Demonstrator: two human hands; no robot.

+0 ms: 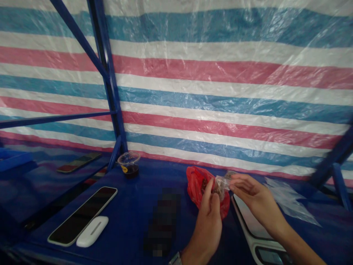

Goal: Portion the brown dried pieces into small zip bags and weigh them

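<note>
Between my hands is a small clear plastic bag (220, 187) with something brown inside, too blurred to name. My left hand (206, 226) comes up from below and grips its lower part between thumb and fingers. At the bag's upper right edge, the thumb and fingertips of my right hand (255, 198) pinch the plastic. An opened red plastic bag (194, 187) lies right behind my left fingers, with brown bits showing in it. Below my right forearm sits a digital scale (249, 232), partly covered by the arm.
Flat clear plastic bags (293, 202) lie at the right. On the left are a phone (82, 217), a white earbud case (93, 231) and a lidded cup of dark liquid (129, 167). A pixelated dark object (164, 221) lies mid-table. Blue metal posts (110, 81) stand before striped sheeting.
</note>
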